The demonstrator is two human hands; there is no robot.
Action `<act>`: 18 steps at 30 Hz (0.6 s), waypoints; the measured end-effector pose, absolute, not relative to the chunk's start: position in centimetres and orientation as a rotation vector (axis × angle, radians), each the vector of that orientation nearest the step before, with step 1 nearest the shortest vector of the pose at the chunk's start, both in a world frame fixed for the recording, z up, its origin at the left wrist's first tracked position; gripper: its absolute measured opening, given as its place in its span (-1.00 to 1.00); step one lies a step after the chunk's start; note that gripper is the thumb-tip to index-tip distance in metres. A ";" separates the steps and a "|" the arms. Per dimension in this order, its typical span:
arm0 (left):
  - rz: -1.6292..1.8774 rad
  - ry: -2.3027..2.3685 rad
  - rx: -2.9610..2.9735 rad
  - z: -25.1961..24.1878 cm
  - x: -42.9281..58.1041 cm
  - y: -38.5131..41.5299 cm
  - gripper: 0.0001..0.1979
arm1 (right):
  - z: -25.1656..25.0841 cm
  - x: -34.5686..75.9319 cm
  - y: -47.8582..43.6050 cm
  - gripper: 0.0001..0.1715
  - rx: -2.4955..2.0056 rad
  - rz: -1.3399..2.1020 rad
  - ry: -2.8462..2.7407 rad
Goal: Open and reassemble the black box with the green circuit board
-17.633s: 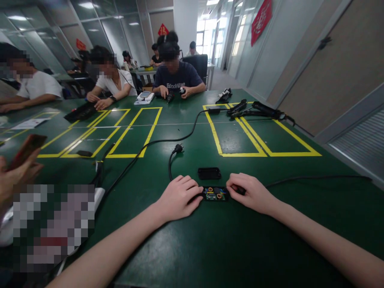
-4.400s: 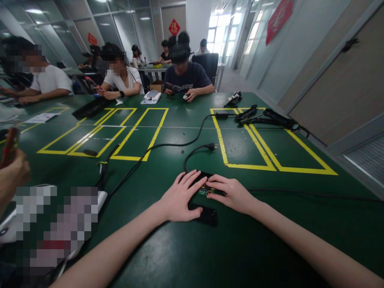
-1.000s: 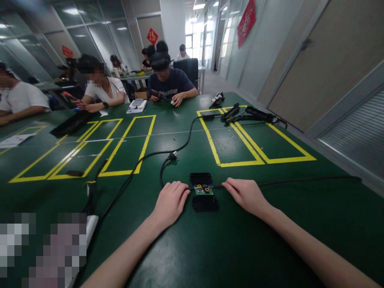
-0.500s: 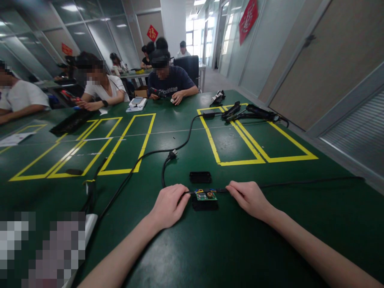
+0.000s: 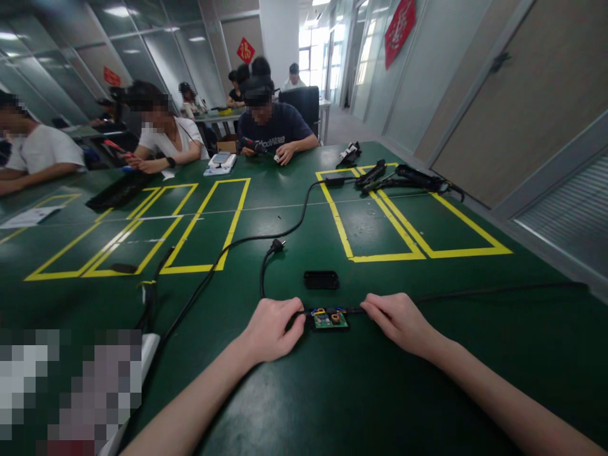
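Observation:
Between my hands a small green circuit board (image 5: 327,320), with a copper coil and coloured wires, sits over a black plastic half-shell (image 5: 346,328). My left hand (image 5: 275,328) pinches the black cable on the board's left side; that cable bends back to a power plug (image 5: 278,246). With thumb and fingertips my right hand (image 5: 396,320) grips the black cable (image 5: 498,292) that leaves the board on the right and runs across the table. Just behind the board lies a second black half-shell (image 5: 322,280), its hollow side up.
Yellow tape rectangles (image 5: 387,258) mark the green table (image 5: 285,405). A black cord (image 5: 251,239) winds across it towards folded black gear (image 5: 413,177). A white-edged object (image 5: 147,354), partly blurred out, is at lower left. Several people sit opposite, one in a dark shirt (image 5: 280,126).
The circuit board has come down from above the lower half-shell onto it, with both hands still on the cables. The whole view has shifted slightly.

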State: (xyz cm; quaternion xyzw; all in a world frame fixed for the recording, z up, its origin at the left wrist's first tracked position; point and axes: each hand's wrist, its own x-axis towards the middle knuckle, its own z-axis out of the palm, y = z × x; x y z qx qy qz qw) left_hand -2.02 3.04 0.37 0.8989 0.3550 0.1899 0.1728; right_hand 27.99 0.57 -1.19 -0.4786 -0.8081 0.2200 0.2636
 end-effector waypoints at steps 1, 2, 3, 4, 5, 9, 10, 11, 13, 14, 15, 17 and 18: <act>0.536 1.007 2.549 0.3 -2.0 3.0 -0.81 | -1.2 28.0 0.6 -0.26 -1.292 0.606 -2.186; 0.532 1.004 2.547 0.3 -2.0 3.0 -0.82 | -1.1 28.0 0.6 -0.26 -1.291 0.615 -2.186; 0.533 1.002 2.545 0.3 -2.0 3.0 -0.82 | -1.1 28.0 0.6 -0.26 -1.288 0.620 -2.184; 0.535 1.002 2.543 0.3 -2.0 3.0 -0.82 | -1.0 27.9 0.5 -0.25 -1.284 0.622 -2.185; 0.540 1.001 2.541 0.2 -2.0 3.0 -0.82 | -0.9 27.9 0.5 -0.25 -1.278 0.619 -2.185; 0.551 0.991 2.537 0.2 -2.0 3.1 -0.84 | -0.7 27.9 0.5 -0.24 -1.267 0.602 -2.201; 0.552 0.985 2.538 0.2 -2.0 3.1 -0.85 | -0.7 27.9 0.5 -0.24 -1.271 0.605 -2.207; 0.555 0.982 2.540 0.2 -2.0 3.1 -0.85 | -0.7 27.9 0.5 -0.25 -1.275 0.608 -2.210; 0.562 0.977 2.545 0.1 -2.0 3.1 -0.86 | -0.8 27.9 0.6 -0.26 -1.278 0.617 -2.214; 0.565 0.976 2.548 0.1 -2.0 3.1 -0.86 | -0.9 27.9 0.6 -0.26 -1.273 0.619 -2.215; 0.564 0.977 2.551 0.1 -2.0 3.1 -0.87 | -0.9 27.9 0.6 -0.27 -1.265 0.613 -2.217; 0.557 0.981 2.555 0.0 -2.0 3.1 -0.87 | -1.0 27.9 0.6 -0.29 -1.255 0.584 -2.224; 0.557 0.982 2.558 0.0 -2.0 3.1 -0.88 | -1.0 27.9 0.6 -0.31 -1.253 0.568 -2.227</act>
